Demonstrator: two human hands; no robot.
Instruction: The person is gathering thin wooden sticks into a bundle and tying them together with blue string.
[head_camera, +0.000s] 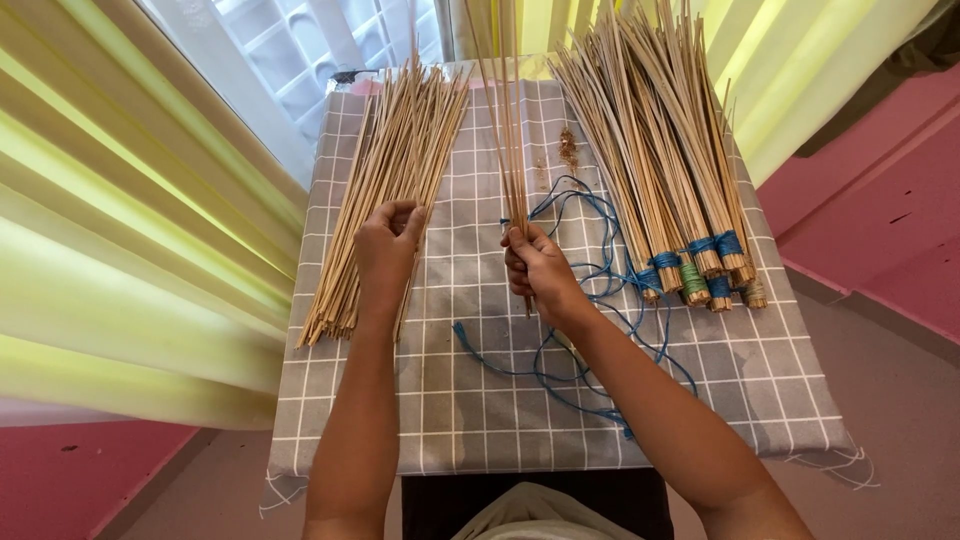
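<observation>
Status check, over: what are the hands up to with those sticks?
Left hand on loose sticks. Right hand gripping a small upright bunch. Blue string trails beneath. Tied bundles lie right.

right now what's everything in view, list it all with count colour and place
loose thin bamboo sticks: one pile, pale tan, left side of table
tied stick bundles: several, tan with blue and green bindings, right side of table
thin blue cord: one loose tangle, centre to right of the cloth
grey checked cloth: one, white grid lines, covering the table
yellow curtain: pale yellow-green, left and top right
pink wall: right side
left hand: resting on the loose sticks
right hand: gripping a small upright bunch of sticks
</observation>
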